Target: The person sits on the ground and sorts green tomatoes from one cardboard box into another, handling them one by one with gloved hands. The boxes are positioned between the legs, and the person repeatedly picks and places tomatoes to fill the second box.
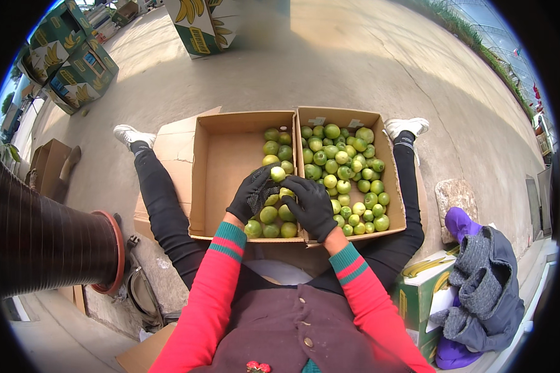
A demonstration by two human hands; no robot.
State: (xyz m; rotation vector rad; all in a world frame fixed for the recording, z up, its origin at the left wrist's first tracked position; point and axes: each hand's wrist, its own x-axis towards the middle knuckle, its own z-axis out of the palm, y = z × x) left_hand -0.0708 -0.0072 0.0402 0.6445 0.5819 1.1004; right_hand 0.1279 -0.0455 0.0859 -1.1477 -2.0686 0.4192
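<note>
My left hand (254, 192), in a black knit glove, holds a pale green tomato (277, 174) at its fingertips. My right hand (311, 205), gloved the same way, is curled close beside it above the inner walls of two cardboard boxes. A yellowish tomato (286, 192) shows between its thumb and fingers; whether it is gripped or lies below, I cannot tell. Larger green tomatoes (268, 215) line the right side of the left cardboard box (224, 172). Many mixed-size green tomatoes (343, 173) are spread through the right cardboard box (395, 205).
My outstretched legs flank the boxes, and a flattened cardboard sheet (172, 154) lies under the left one. Left stands a large brown pot (51, 238). At right, a grey garment (487, 279) drapes over a banana carton (413, 298). More banana cartons (81, 70) are stacked at far left.
</note>
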